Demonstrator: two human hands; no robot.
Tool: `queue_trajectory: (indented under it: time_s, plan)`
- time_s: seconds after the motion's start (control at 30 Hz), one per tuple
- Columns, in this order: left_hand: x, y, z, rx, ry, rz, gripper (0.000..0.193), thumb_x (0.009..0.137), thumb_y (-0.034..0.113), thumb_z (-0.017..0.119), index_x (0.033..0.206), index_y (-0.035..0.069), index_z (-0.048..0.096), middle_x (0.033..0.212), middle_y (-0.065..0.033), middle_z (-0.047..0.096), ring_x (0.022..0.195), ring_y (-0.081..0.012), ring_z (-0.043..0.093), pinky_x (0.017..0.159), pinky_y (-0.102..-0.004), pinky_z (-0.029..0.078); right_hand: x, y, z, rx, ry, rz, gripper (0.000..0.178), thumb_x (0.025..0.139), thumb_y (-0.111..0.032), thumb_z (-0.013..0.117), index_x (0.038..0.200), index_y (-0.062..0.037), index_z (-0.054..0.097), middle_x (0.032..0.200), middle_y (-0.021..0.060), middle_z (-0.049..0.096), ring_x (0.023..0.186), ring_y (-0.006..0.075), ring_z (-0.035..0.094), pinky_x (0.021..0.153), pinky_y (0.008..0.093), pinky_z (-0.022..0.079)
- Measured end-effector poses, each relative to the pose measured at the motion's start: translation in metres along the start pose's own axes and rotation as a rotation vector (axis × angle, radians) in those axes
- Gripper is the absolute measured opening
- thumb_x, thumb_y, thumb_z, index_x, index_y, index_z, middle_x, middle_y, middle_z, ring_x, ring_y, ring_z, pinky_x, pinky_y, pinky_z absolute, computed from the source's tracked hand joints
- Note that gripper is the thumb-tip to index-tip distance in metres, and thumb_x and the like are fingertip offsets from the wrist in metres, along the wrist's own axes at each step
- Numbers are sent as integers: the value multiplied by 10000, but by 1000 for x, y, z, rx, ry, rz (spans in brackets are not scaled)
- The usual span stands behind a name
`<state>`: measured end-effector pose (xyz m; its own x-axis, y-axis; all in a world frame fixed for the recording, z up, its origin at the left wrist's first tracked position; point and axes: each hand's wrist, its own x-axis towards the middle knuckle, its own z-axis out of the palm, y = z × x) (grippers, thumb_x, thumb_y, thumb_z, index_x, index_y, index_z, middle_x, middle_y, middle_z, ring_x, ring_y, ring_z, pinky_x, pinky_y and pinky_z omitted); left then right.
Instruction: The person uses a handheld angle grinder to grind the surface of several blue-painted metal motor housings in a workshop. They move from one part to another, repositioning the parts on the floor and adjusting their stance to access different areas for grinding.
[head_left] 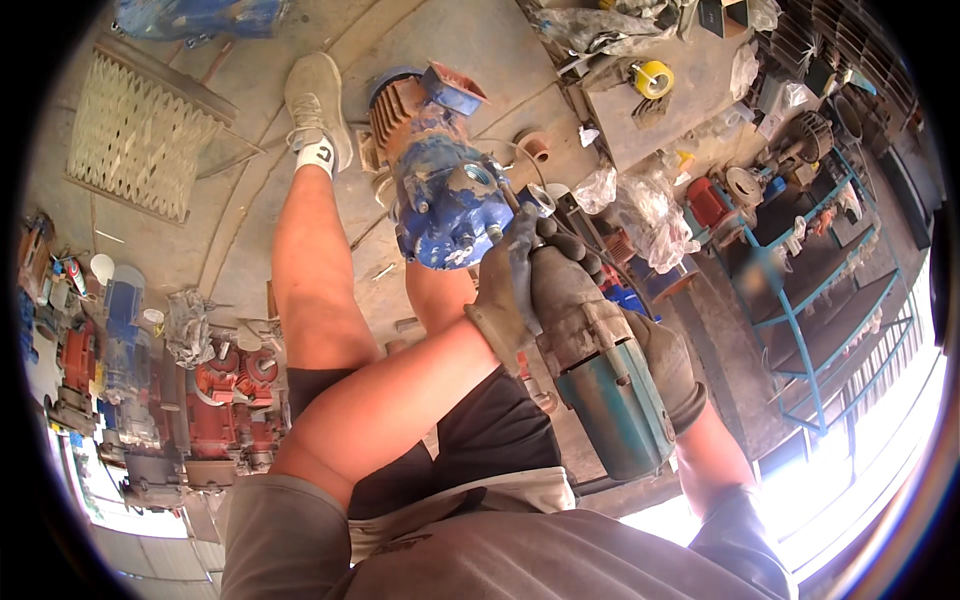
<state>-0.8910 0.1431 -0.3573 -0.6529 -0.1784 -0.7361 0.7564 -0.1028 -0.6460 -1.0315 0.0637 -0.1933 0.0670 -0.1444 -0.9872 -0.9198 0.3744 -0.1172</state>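
Both my hands wear grey work gloves and hold a worn teal and grey power tool tilted across my right side. My left hand wraps the grey front end of the tool. Further back, my right hand grips the far side of its body, its fingers mostly hidden. The tool's nose points at a blue gear motor on the floor between my feet; a gloved finger hides whether they touch. Its paint is chipped, and a round threaded opening shows on top. Rusty fins and an open terminal box are at its far end.
A yellow tape roll sits on a cardboard sheet at the back right. Crumpled clear plastic lies nearer. On the right stands a blue-framed rack. Red motors line the left, below a slatted metal grate.
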Motion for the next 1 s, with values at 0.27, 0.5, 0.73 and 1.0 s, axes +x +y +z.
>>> queue_trajectory:
  time_s: [0.27,0.5,0.73,1.0]
  plan:
    - [-2,0,1,-1,-27,-22,325,1084,475,578,965,172,570,799,-92,675,811,-344,692,783,-544,592,-3,7,4,-28,37,-70,841,777,-564,777,1396,-14,630,1117,220,734,991,403,737,885,456,573]
    - [4,0,-4,-104,-103,-22,357,1113,478,524,943,163,531,813,-155,702,813,-390,695,797,-554,601,-4,-4,-2,-147,32,-87,759,820,-495,754,1372,9,619,1113,214,714,983,414,724,873,471,573]
    - [-3,-1,7,79,-95,-32,357,1118,486,493,948,183,574,829,-131,710,915,-366,688,857,-541,571,-26,82,99,1112,-41,173,541,879,-284,772,1313,9,637,1067,233,713,892,370,747,768,424,607]
    - [-3,1,-9,-85,-223,-82,420,1143,487,420,884,182,548,854,-125,707,880,-352,693,908,-566,580,-17,16,56,129,229,-178,509,893,-325,759,1269,-2,641,988,191,699,853,379,726,725,433,589]
